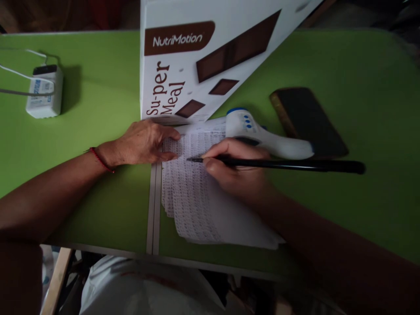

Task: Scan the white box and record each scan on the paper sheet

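Sheets of paper covered in dense rows of small handwriting lie on a green table, their lower right part blank. My right hand grips a black pen, its tip at the written rows. The pen's long barrel points to the right. At the paper's upper left edge rests my left hand, with thumb and fingers apart and fingertips on the sheet. It wears a red string bracelet at the wrist. Just above my right hand, a white and blue infrared thermometer lies across the paper's edge.
A white box printed "NutriMotion Su-per Meal" stands right behind the paper. A dark phone in a case lies at right. A white power adapter with cables sits at far left. The table's seam runs beside the sheets.
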Demonstrator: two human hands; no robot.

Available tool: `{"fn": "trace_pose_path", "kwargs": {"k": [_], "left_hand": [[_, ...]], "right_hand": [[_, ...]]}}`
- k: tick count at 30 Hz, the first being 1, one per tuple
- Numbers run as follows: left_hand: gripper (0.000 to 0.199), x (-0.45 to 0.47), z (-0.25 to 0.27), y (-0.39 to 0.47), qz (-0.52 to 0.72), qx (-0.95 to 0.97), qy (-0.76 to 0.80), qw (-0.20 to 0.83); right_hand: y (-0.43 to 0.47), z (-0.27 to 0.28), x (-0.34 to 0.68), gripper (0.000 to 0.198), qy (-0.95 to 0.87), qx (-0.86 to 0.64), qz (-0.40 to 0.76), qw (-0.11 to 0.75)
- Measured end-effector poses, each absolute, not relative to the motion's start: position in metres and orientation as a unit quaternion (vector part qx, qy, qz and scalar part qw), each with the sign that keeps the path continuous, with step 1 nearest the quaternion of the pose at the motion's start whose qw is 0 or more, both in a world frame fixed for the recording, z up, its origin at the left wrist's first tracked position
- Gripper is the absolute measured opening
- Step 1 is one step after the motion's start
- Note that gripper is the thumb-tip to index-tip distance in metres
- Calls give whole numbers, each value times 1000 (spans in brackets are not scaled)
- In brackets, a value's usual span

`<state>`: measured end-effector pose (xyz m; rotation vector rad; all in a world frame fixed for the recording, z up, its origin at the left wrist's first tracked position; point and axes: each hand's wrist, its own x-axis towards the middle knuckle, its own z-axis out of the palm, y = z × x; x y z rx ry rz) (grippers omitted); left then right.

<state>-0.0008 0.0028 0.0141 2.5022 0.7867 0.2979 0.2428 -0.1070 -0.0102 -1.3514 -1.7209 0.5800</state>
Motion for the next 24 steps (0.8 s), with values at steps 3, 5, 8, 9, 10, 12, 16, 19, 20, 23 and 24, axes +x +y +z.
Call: {"fn": "trace_pose_path", "kwargs": {"k": [3,5,8,9,10,12,16,19,20,23,24], "left_hand": [[45,-1,14,3,117,919,287,245],[46,-1,14,3,117,918,288,245],[47,0,15,2,110,918,292,244],[47,0,15,2,109,919,292,243],[46,0,15,2,108,919,291,242],[47,0,15,2,109,920,288,241],[49,-1,15,3,116,916,288,254],[46,-1,14,3,122,913,290,258],[46,-1,15,3,121,914,289,258],[45,-1,15,2,114,916,289,255],[44,-1,16,2,111,916,290,254]], "right_hand": [[-107,-8,241,14,-692,-526,226,440],[-108,-7,240,13,-692,-518,215,453],[-108,-7,240,14,-685,-535,210,448],[-108,-7,241,15,-682,-544,212,441],[-108,-7,242,16,-679,-550,217,434],[-108,-7,243,15,-679,-551,223,431],[-107,-6,244,16,-687,-536,232,433],[-108,-4,243,21,-682,-544,237,427],[-108,-4,243,21,-680,-548,238,426],[-110,-4,241,20,-677,-543,235,438],[-110,-4,240,18,-679,-535,231,447]]}}
